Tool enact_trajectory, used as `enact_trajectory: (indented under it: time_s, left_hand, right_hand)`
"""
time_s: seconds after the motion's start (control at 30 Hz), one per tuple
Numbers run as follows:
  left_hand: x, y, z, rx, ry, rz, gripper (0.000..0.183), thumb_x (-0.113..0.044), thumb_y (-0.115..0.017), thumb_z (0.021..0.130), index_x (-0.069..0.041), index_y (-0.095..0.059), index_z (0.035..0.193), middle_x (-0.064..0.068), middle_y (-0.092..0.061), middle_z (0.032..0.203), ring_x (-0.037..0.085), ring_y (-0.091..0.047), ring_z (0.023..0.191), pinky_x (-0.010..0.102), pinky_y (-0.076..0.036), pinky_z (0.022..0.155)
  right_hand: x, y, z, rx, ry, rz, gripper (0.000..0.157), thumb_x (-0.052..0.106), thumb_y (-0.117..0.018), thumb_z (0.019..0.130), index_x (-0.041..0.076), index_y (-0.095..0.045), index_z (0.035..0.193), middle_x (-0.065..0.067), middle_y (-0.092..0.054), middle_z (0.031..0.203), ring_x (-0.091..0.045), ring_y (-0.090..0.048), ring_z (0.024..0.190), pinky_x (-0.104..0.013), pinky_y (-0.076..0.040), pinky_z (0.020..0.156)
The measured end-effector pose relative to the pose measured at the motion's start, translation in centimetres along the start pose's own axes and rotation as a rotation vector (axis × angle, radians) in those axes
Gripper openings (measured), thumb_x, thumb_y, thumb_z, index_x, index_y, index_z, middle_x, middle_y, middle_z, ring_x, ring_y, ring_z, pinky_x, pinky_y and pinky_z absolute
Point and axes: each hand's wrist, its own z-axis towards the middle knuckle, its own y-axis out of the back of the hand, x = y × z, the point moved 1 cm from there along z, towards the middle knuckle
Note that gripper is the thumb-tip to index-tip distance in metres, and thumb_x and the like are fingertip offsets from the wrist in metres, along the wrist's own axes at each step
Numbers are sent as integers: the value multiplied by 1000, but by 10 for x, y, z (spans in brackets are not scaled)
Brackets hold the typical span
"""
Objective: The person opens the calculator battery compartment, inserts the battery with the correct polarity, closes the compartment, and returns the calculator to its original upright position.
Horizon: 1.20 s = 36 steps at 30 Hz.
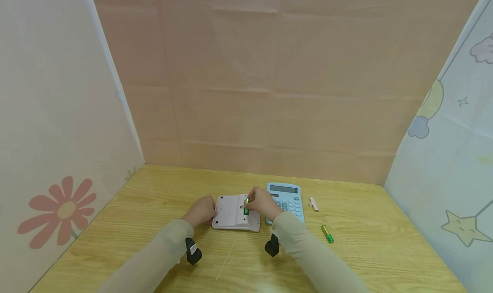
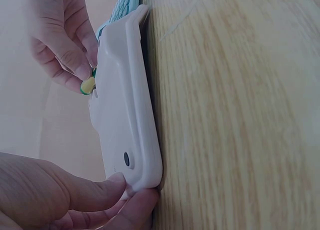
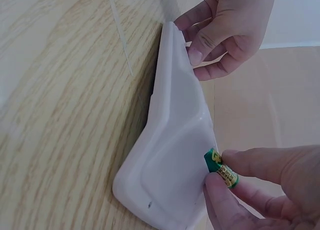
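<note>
A pale pink calculator point(image 1: 227, 212) lies back side up on the table, small dark feet showing near its corners. My left hand point(image 1: 202, 211) grips its left edge; in the left wrist view the thumb point(image 2: 112, 186) lies on the back, with a finger below the rim. Over the raised part of the back, my right hand point(image 1: 264, 202) pinches a green and gold battery point(image 3: 221, 168) between thumb and fingers. The battery is right at the battery slot, whose inside is mostly hidden by the hand.
A light blue calculator point(image 1: 286, 193) lies face up just right of the pink one, partly behind my right hand. Farther right are a small pale battery cover point(image 1: 314, 204) and a second green and gold battery point(image 1: 327, 234). Decorated walls border the wooden table point(image 1: 161, 190).
</note>
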Motion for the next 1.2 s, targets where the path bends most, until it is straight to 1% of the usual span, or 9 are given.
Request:
enact_trajectory:
  time_s: [0.23,0.4,0.63,0.87,1.07,1.2]
  left_hand:
    - [1,1,-1,-3,-2,-27,7,0,-64,90,2,-57,92,10,-57,80,18,-58,67,26,-53,57]
    - [1,1,0,-3,-10,-30,7,0,-64,89,2,-58,92,10,-57,80,18,-58,67,26,-53,57]
    - [1,0,-1,-2,-18,-22,7,-1,-64,89,1,-58,90,9,-57,79,17,-58,66,25,-53,57]
    - [0,2,-4,-14,-22,5,8,-2,-65,89,1,-57,90,9,-56,79,17,-57,66,24,-49,55]
    - [0,1,-3,-13,-20,10,7,-3,-65,89,0,-58,90,9,-56,78,18,-56,67,24,-47,55]
    - [1,1,-3,-12,-25,23,7,-3,-64,89,0,-58,90,8,-56,78,18,-56,67,24,-47,54]
  right_hand:
    - [5,1,-3,-5,17,-12,27,9,-77,80,3,-57,98,-7,-61,89,-17,-58,77,-30,-50,65]
    - [7,2,-6,-4,3,3,25,9,-76,82,3,-58,99,-8,-62,90,-18,-59,78,-30,-50,66]
    - [6,1,-6,-9,-9,13,24,8,-75,82,3,-59,99,-8,-63,90,-18,-59,78,-31,-50,65]
    - [6,-1,-6,-6,-7,14,24,8,-75,82,2,-60,98,-9,-63,90,-18,-59,78,-31,-50,65]
    - [6,-1,-4,-15,-16,-34,22,8,-75,81,2,-60,97,-8,-62,88,-18,-57,76,-29,-49,64]
    - [6,-2,-4,-8,-9,-46,22,8,-76,82,1,-60,97,-8,-62,91,-17,-57,77,-29,-50,64]
